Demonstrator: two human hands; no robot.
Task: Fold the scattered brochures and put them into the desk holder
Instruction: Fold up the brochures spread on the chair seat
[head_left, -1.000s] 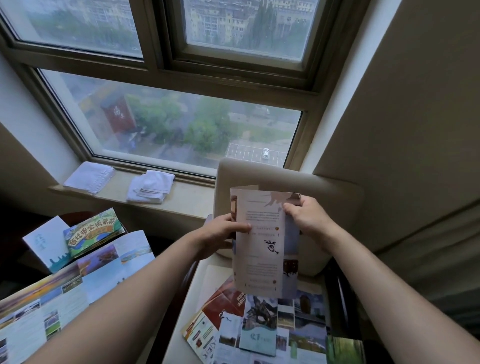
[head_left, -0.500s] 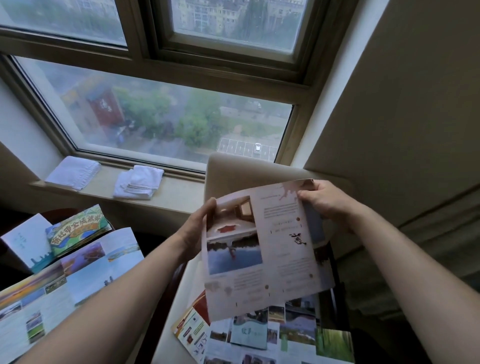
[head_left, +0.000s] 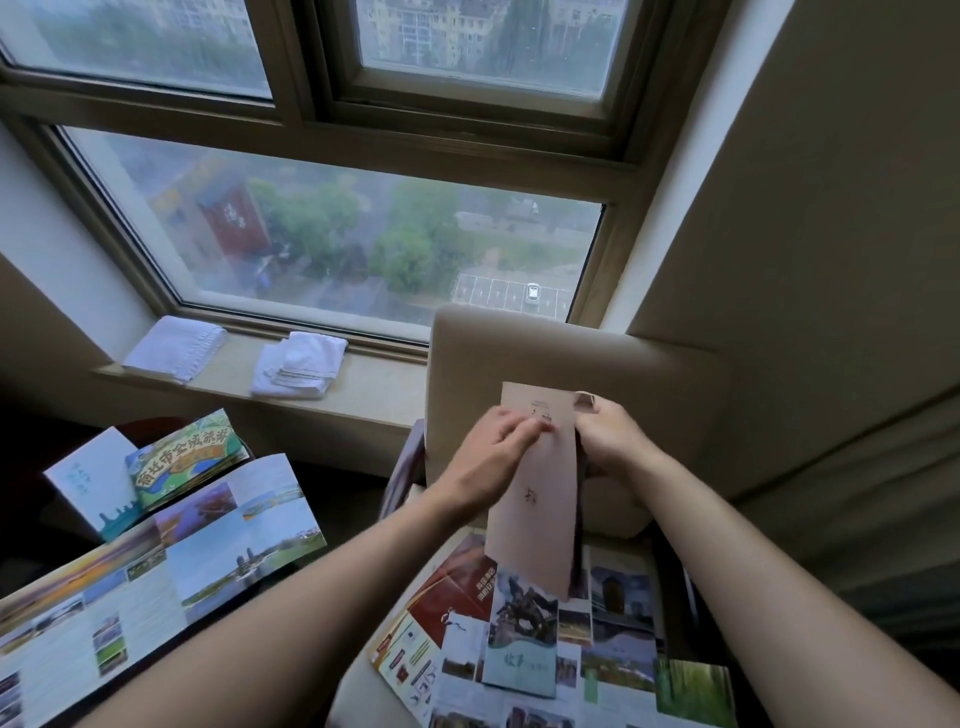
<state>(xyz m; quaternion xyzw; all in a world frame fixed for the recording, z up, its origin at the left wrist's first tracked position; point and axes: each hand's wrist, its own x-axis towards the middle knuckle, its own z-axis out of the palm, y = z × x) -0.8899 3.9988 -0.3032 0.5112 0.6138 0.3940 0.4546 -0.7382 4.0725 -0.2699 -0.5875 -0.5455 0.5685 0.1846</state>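
Note:
I hold a beige brochure (head_left: 535, 509) upright above the chair seat, folded into a narrow panel. My left hand (head_left: 493, 457) lies across its front near the top, fingers laid on the paper. My right hand (head_left: 608, 441) grips its right edge near the top corner. Below it several open brochures (head_left: 524, 639) are spread over the cream chair seat (head_left: 353, 686). On the dark table at left lie a large unfolded brochure (head_left: 156, 566), a green folded one (head_left: 187, 457) and a white-and-teal one (head_left: 93, 488). I see no desk holder.
The cream chair back (head_left: 519, 353) stands right behind the held brochure. Two folded white towels (head_left: 176, 348) (head_left: 301, 371) lie on the windowsill under the window. A beige wall and curtain fill the right side.
The brochure was narrow, then opened wide half a second ago, and is now folded shut into a narrow panel. My left hand moved right onto its front.

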